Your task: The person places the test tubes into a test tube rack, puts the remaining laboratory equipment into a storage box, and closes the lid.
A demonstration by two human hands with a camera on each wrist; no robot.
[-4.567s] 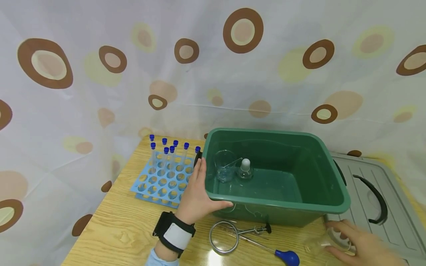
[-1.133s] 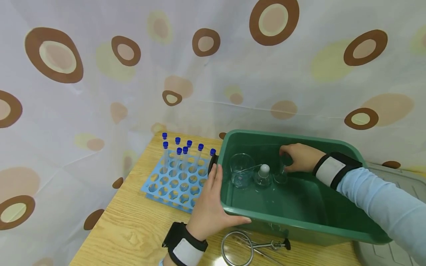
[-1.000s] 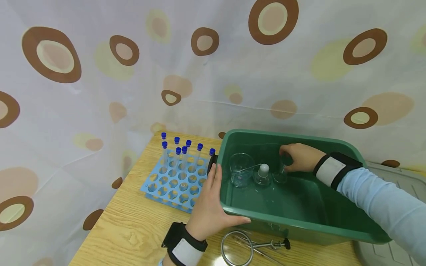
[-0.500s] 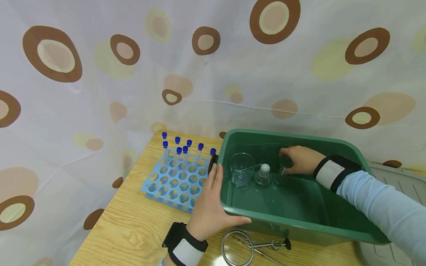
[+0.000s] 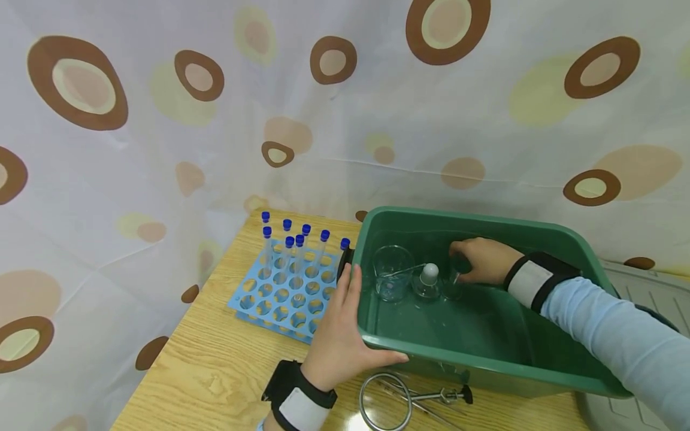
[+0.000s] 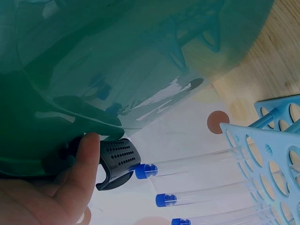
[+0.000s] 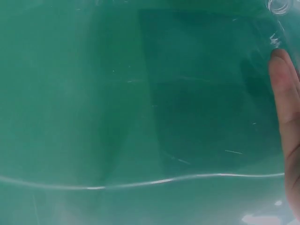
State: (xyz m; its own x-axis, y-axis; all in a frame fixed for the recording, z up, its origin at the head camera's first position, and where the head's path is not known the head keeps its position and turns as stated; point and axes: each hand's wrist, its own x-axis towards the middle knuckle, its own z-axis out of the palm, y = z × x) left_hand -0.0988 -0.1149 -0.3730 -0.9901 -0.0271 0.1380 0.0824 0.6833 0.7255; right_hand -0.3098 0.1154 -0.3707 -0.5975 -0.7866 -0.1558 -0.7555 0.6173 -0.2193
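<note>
My right hand (image 5: 487, 260) reaches down into a green plastic tub (image 5: 485, 365) and grips a clear glass flask (image 5: 451, 288) near the tub floor. The fingers hide most of the flask. Just left of it stand a small round glass bottle (image 5: 429, 281) with a white cap, and a glass beaker (image 5: 390, 281) with a thin rod leaning in it. My left hand (image 5: 336, 344) rests with straight fingers along the tub's left side, thumb stretched along the front. In the left wrist view, a finger (image 6: 88, 152) lies beside the tub's black handle (image 6: 119, 159).
Left of the tub stands a light blue rack (image 5: 280, 299) holding several blue-capped test tubes. A metal ring clamp (image 5: 388, 401) and thin tools lie before the tub. The grey lid (image 5: 652, 299) lies to the right, and a patterned curtain (image 5: 215, 149) hangs behind.
Between the oldest frame and the later ones, my right hand has carried the flask from the table at right into the tub. Since then both hands have stayed nearly still.
</note>
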